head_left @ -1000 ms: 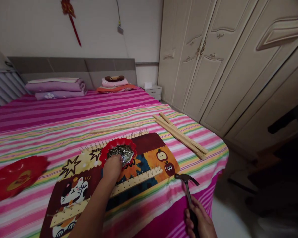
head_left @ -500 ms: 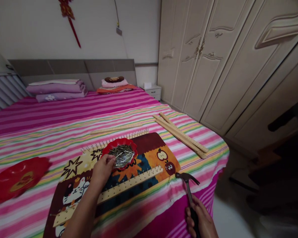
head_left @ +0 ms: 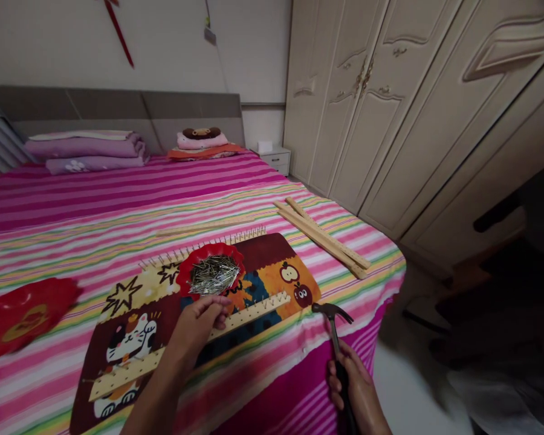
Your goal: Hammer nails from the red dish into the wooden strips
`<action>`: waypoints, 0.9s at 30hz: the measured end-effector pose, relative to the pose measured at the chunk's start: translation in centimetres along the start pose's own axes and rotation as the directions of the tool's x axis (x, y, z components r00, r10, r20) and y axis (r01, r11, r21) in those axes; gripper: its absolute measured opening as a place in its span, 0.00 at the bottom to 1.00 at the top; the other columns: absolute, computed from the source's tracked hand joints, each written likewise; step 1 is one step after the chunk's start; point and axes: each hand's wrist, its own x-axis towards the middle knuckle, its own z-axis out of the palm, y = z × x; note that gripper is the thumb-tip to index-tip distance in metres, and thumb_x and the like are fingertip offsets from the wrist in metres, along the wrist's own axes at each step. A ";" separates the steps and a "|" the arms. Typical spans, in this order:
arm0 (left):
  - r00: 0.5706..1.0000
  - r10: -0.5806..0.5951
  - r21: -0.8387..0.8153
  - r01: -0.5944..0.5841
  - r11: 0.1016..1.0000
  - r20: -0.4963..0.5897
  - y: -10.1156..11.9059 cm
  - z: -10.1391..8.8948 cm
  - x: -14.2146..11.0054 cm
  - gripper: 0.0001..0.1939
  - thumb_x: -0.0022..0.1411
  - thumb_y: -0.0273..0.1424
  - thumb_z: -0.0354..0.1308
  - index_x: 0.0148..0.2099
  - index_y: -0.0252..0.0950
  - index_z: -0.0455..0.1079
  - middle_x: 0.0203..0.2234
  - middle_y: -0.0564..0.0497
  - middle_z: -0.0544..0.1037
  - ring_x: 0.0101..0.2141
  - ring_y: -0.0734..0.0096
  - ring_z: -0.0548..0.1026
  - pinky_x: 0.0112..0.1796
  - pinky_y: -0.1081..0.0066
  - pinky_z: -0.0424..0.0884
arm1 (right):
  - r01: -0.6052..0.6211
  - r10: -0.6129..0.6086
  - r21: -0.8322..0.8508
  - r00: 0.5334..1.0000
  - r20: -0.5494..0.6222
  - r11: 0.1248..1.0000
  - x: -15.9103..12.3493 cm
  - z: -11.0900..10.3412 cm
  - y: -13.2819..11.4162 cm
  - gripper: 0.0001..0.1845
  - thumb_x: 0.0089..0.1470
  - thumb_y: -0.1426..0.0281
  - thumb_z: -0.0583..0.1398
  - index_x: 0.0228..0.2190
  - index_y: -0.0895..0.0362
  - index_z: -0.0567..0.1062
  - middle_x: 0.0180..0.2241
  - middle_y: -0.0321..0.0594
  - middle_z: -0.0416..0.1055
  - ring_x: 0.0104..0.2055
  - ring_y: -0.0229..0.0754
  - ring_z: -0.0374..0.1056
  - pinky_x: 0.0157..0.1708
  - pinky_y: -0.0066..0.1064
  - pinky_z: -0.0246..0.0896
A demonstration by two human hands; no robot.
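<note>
My left hand (head_left: 207,317) is closed in a pinch over the wooden strip (head_left: 249,315), just in front of the nail bowl; whatever is between its fingertips is too small to make out. The strip has rows of holes and several nails standing in it, and my left forearm hides its middle. Behind the hand, a red scalloped bowl (head_left: 184,266) holds a heap of loose nails (head_left: 215,275). At the right, my right hand (head_left: 353,380) is wrapped around the dark handle of a claw hammer (head_left: 333,320), its head pointing away over the bed edge.
Under the strip lies a printed mat (head_left: 258,254). Behind it is another strip (head_left: 199,246) full of upright nails, and a plain strip (head_left: 208,227). More wooden strips (head_left: 324,238) lie crossed at the right. A red tray (head_left: 27,317) sits at the left. A wardrobe (head_left: 344,109) stands beyond.
My left hand has moved from the nails at the bowl's edge toward me, over the wooden strip. The hammer stays in my right hand. The whole view has shifted slightly.
</note>
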 end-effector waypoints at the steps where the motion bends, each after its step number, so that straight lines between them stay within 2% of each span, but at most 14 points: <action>1: 0.999 -0.035 -0.025 0.036 0.999 0.034 -0.3 0.3 -0.2 0.12 0.41 0.34 0.61 0.30 0.33 0.74 0.21 0.54 0.75 0.22 0.76 0.70 0.27 0.73 0.70 | -0.001 0.001 -0.002 1.000 -0.001 1.000 0.0 0.0 0.0 0.27 0.43 0.57 0.63 0.43 0.53 0.63 0.18 0.27 0.65 0.13 0.32 0.56 0.06 0.19 0.48; 4: 0.985 -0.105 -0.101 0.119 0.988 0.136 -1.1 0.8 -0.7 0.17 0.39 0.34 0.65 0.34 0.32 0.74 0.27 0.50 0.78 0.28 0.70 0.75 0.34 0.68 0.73 | -0.004 0.004 -0.007 1.000 -0.001 1.000 0.0 0.0 0.0 0.27 0.43 0.58 0.63 0.43 0.54 0.64 0.18 0.28 0.65 0.13 0.33 0.57 0.06 0.19 0.48; 7: 0.977 -0.125 -0.142 0.150 0.978 0.171 -1.8 1.3 -0.8 0.21 0.37 0.35 0.67 0.36 0.31 0.74 0.28 0.48 0.79 0.31 0.66 0.77 0.37 0.66 0.74 | 0.000 0.000 -0.007 1.000 -0.007 1.000 -0.1 0.0 -0.1 0.26 0.43 0.58 0.62 0.43 0.54 0.63 0.18 0.28 0.66 0.13 0.33 0.57 0.06 0.19 0.48; 11: 0.984 -0.139 -0.147 0.154 0.977 0.109 -3.0 2.9 -0.3 0.22 0.35 0.36 0.67 0.35 0.30 0.74 0.24 0.48 0.79 0.28 0.68 0.77 0.34 0.68 0.74 | -0.001 0.000 -0.007 1.000 -0.009 1.000 -0.1 0.1 -0.1 0.25 0.43 0.58 0.63 0.42 0.54 0.64 0.18 0.27 0.65 0.13 0.32 0.57 0.07 0.19 0.48; 14: 0.994 -0.109 -0.133 0.112 0.985 0.027 -4.2 4.3 0.3 0.20 0.34 0.36 0.66 0.32 0.31 0.74 0.22 0.50 0.79 0.26 0.70 0.76 0.31 0.70 0.74 | -0.004 0.004 -0.006 1.000 -0.008 1.000 -0.2 0.1 -0.2 0.25 0.43 0.58 0.63 0.42 0.53 0.64 0.18 0.27 0.65 0.13 0.32 0.57 0.07 0.19 0.48; 19: 0.997 -0.059 -0.115 0.053 0.992 -0.050 -5.8 5.6 1.2 0.17 0.37 0.35 0.64 0.32 0.32 0.74 0.21 0.52 0.78 0.25 0.72 0.75 0.29 0.72 0.74 | -0.006 0.006 -0.006 1.000 -0.006 1.000 -0.1 0.1 -0.2 0.26 0.43 0.58 0.63 0.43 0.54 0.64 0.18 0.28 0.65 0.13 0.32 0.57 0.07 0.19 0.48; 27: 0.990 -0.124 -0.118 0.115 0.986 -0.069 -4.9 5.7 0.9 0.13 0.39 0.30 0.62 0.31 0.31 0.74 0.19 0.52 0.77 0.23 0.73 0.75 0.26 0.74 0.73 | -0.007 0.007 0.004 1.000 -0.001 1.000 -0.2 0.1 -0.2 0.26 0.43 0.58 0.62 0.43 0.54 0.63 0.17 0.28 0.66 0.13 0.32 0.56 0.07 0.19 0.48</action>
